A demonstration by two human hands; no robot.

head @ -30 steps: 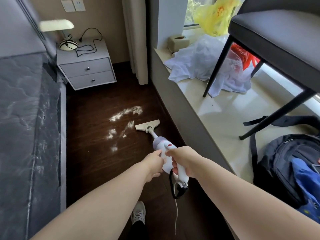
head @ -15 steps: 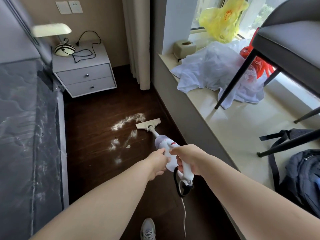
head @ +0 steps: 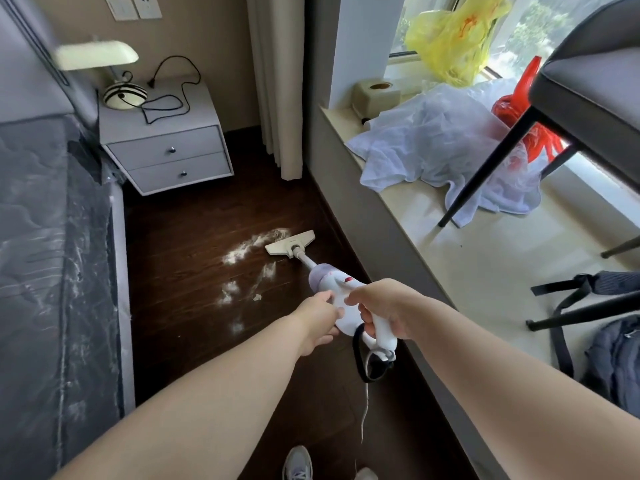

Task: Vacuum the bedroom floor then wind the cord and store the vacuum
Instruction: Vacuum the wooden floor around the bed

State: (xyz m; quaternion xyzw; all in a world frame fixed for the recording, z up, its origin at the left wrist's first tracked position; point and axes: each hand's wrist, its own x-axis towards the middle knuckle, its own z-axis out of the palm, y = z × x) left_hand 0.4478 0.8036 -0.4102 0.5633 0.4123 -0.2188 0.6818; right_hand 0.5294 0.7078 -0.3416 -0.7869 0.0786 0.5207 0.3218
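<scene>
A white stick vacuum (head: 329, 282) slants down to the dark wood floor (head: 194, 306). Its flat cream nozzle (head: 290, 242) lies against the right end of a streak of white dust (head: 247, 249). My right hand (head: 384, 306) grips the vacuum's handle from above. My left hand (head: 320, 317) holds the left side of the body, fingers curled under it. A black strap loop (head: 363, 362) and a thin white cord (head: 364, 410) hang from the handle's end. Smaller dust patches (head: 230, 289) lie nearer me.
A plastic-wrapped mattress (head: 52, 271) runs along the left. A grey nightstand (head: 166, 147) with a lamp and cable stands at the far wall beside a curtain (head: 277, 81). On the right, a window ledge (head: 485, 271) holds a chair, bags, white cloth and a backpack (head: 613, 358).
The nozzle has slid forward into the near end of the dust streak. My view has shifted forward and left, so the chair and backpack sit further right.
</scene>
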